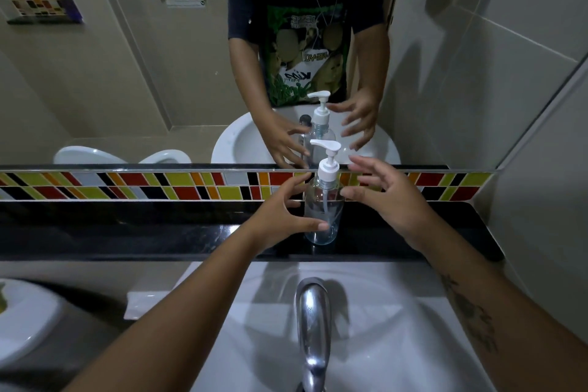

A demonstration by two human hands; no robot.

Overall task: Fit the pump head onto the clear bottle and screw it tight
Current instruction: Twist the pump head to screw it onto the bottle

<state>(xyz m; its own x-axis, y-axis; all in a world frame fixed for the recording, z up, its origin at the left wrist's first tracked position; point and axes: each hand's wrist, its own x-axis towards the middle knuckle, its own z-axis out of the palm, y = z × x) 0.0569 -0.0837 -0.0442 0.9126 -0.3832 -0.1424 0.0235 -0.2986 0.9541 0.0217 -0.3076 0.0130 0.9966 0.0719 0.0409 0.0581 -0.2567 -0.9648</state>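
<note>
Head view: the clear bottle (324, 213) is seen standing upright on the black tabletop (159, 239), at 12 o'clock from the tap (313, 328) and just in front of the mirror (127, 73). The white pump head (327, 162) is already seated on the bottle neck, its spout pointing toward 9 o'clock and its dip tube visible inside the bottle.

The left hand (280, 216) is held open at 9 o'clock of the bottle, fingers spread; the thumb tip appears to touch or nearly touch the lower wall, and contact cannot be confirmed. The right hand (388, 197) is held open at 3 o'clock, fingers curled loosely, fingertips near the shoulder but apparently clear of it. Nothing is gripped by either hand.

Whether the collar is fully threaded cannot be told. If tightening remains, the bottle body should be steadied firmly with the left hand while the ribbed collar, not the spout, is turned with the right. The collar should be kept square to the neck so cross-threading is avoided. The empty bottle is judged light and easily tipped.
</note>
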